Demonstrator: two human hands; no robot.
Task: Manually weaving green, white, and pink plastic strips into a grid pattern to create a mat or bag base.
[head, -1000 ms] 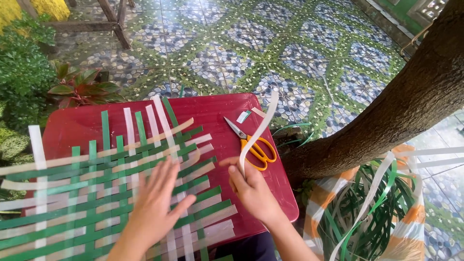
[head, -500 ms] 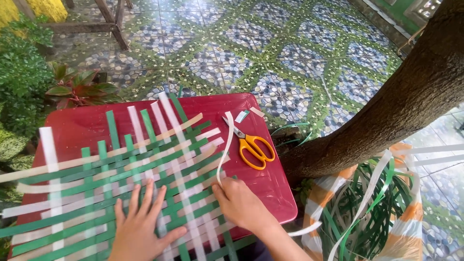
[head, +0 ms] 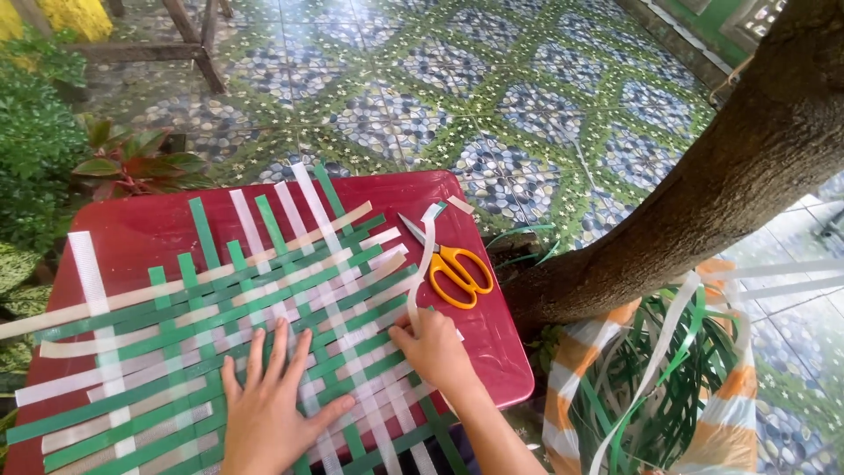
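Observation:
A half-woven mat [head: 220, 325] of green, white and beige flat strips lies on a red table [head: 149, 233]. My left hand [head: 268, 409] presses flat on the mat's near part, fingers spread. My right hand [head: 435, 352] rests at the mat's right edge and pinches a white strip [head: 422, 264] that curves up toward the table's far right. Yellow-handled scissors [head: 457, 264] lie on the table just right of that strip.
A leaning tree trunk [head: 703, 193] rises at the right. A bag [head: 668, 378] of loose green and white strips stands beside the table. Potted plants [head: 53, 167] sit at the left. Patterned floor tiles [head: 492, 105] stretch beyond, with wooden legs [head: 189, 40] at the far left.
My left hand slid down and flattened on the mat. My right hand brought the white strip down from the air to the mat's right edge.

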